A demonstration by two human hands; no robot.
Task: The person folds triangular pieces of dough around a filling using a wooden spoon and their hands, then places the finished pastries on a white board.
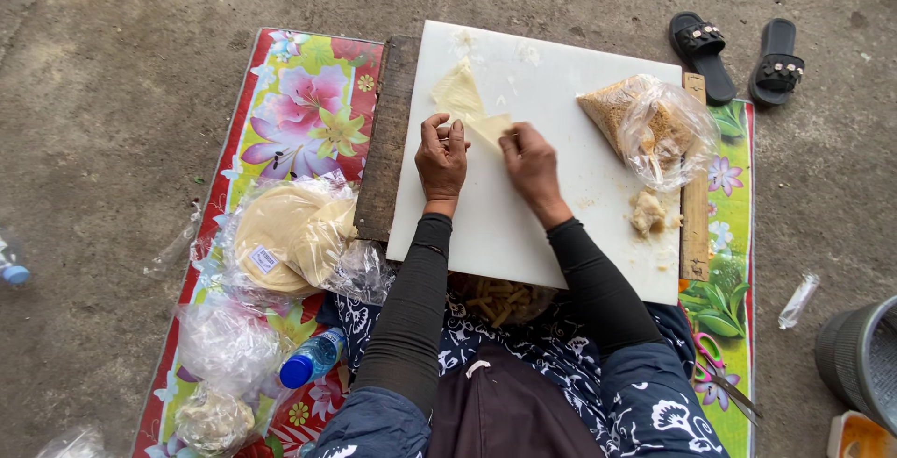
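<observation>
wrapper (464, 103) – pale yellow, thin, seemingly folded | left hand (441, 154) – pinching it | right hand (529, 161) – pinching it

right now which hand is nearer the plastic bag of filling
Right. The right hand lies just left of the plastic bag of filling; the left hand is farther left.

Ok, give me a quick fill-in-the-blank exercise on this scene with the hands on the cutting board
1. Both hands, left hand and right hand, rest on a ____ cutting board.
2. The wrapper piece between the hands is pale ____.
3. The two sandals lie on the ____ floor.
4. The water bottle has a ____ cap.

Missing words: white; yellow; concrete; blue
</observation>
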